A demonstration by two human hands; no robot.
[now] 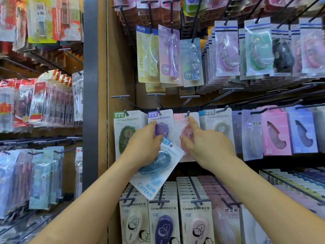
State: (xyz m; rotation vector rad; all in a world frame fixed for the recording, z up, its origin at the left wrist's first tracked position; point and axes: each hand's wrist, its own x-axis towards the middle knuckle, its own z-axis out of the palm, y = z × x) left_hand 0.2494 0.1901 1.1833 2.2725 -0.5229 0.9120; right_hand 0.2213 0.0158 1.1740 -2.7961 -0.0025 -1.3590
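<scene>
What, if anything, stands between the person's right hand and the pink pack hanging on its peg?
Nothing visible does. The right hand is at the pink pack, with its fingers against the front. The blue pack, gripped by the left hand, sits lower and to the left, beside that path and not across it.

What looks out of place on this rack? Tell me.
The blue pack hangs on no hook: it sits tilted across the hanging row, gripped by the left hand. The right hand reaches for the pink pack.
</scene>
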